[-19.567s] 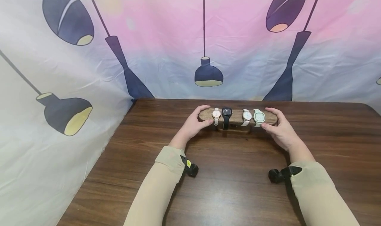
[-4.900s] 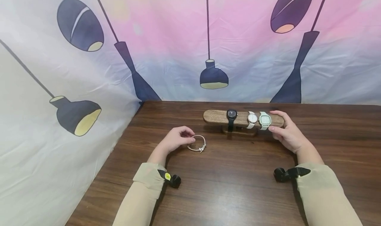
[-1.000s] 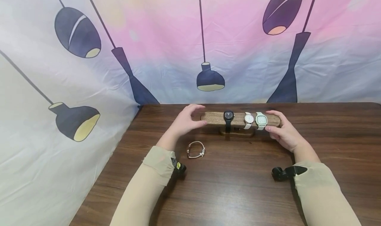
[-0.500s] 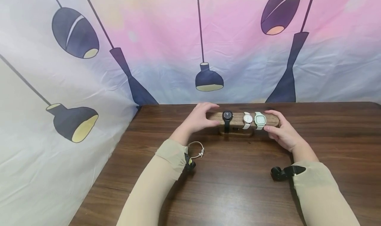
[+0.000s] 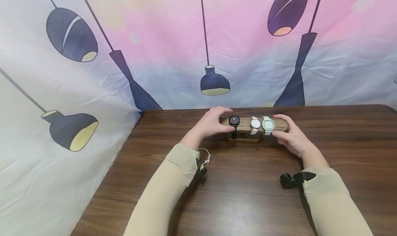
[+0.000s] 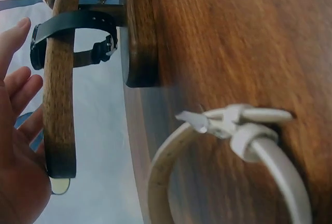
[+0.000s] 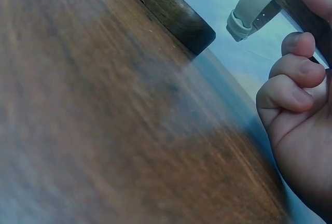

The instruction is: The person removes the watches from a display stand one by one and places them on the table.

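A wooden watch stand [image 5: 245, 125] holds a black watch [image 5: 234, 120], a white-strapped round watch [image 5: 255, 124] and a mint green watch [image 5: 268, 124]. My left hand [image 5: 211, 123] is spread around the stand's left end, thumb and fingers parted, fingertips right beside the black watch. In the left wrist view a gap shows between these fingers and the black strap. My right hand [image 5: 291, 136] grips the stand's right end, thumb in front and next to the mint watch, index finger behind. A white watch [image 6: 280, 162] stands on its side on the table, partly hidden behind my left wrist in the head view.
The brown wooden table [image 5: 242, 191] ends at a back edge close behind the stand. A printed curtain [image 5: 173, 49] with lamp drawings hangs behind it and along the left side. A black camera is strapped on each sleeve.
The white watch, earlier leftmost on the stand, was taken off and set on the table. Then my left hand left it and moved right, along the stand to the black watch. My right hand stays.
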The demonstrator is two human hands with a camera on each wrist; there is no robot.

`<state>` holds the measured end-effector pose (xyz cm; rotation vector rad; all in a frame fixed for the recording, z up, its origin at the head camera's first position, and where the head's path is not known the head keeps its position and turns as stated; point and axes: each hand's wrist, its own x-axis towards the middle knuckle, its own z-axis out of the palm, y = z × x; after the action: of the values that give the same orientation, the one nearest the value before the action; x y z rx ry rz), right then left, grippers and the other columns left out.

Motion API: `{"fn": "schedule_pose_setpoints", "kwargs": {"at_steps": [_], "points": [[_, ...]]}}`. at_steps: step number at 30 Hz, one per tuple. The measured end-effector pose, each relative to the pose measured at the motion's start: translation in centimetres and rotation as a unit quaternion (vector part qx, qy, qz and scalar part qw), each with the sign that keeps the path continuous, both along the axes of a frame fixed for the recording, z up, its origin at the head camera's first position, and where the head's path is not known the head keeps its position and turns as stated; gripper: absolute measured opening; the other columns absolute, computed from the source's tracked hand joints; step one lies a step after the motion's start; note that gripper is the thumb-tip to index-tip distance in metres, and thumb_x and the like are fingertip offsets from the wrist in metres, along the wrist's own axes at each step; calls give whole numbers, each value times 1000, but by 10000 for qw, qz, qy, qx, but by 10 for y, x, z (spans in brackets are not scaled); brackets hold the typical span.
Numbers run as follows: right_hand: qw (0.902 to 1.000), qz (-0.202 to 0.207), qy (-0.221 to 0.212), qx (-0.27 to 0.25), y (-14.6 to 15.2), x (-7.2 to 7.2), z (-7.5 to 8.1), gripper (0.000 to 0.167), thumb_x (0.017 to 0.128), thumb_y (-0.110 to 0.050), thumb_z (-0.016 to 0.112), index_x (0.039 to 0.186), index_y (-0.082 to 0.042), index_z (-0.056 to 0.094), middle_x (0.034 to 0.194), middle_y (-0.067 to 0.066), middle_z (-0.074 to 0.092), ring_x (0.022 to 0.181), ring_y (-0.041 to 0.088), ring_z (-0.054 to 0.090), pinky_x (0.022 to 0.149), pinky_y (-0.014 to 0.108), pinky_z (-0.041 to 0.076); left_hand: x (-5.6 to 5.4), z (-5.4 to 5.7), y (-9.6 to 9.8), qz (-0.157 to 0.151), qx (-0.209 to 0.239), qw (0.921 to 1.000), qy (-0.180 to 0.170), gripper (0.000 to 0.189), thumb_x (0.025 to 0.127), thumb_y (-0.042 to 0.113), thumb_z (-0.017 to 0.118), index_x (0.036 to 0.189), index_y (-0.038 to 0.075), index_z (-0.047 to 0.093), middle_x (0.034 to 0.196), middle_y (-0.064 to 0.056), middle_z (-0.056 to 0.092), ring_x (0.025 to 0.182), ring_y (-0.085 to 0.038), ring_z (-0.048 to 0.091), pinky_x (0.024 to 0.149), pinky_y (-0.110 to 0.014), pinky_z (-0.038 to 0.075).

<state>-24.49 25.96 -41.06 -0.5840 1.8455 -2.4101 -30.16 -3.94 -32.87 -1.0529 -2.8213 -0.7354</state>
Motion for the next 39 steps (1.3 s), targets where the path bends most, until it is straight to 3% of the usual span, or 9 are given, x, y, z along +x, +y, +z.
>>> {"fn": "schedule_pose_setpoints", "kwargs": {"at_steps": [13,28,35,39], "points": [[10000,15,-80,-33,-1,-1,2,56,87,14,51,129,-22,42,93,3,49,52,7,37,49,33,18,0,6,16,-11,-584,9983,32,58,79,43,72,127,15,58,124,0,56,117,-17,47,98,-37,34],[10000,17,-76,-10,1,0,1,56,87,15,51,129,-21,41,91,3,48,51,6,36,49,33,16,-5,4,17,-4,-483,9986,-220,50,77,40,75,117,13,61,109,2,58,97,-12,53,87,-27,40],[10000,27,-81,27,1,-1,1,56,88,14,50,128,-23,41,94,3,48,55,6,38,49,31,19,-5,3,15,-135,-849,9962,-160,63,79,42,72,133,14,54,121,-1,53,110,-14,50,93,-30,39],[10000,8,-87,30,1,-1,1,56,87,14,51,128,-23,41,95,4,47,55,6,39,48,29,21,-5,4,15,-175,-972,9951,-46,60,78,45,72,129,16,57,120,1,53,112,-15,48,95,-33,37]]}}
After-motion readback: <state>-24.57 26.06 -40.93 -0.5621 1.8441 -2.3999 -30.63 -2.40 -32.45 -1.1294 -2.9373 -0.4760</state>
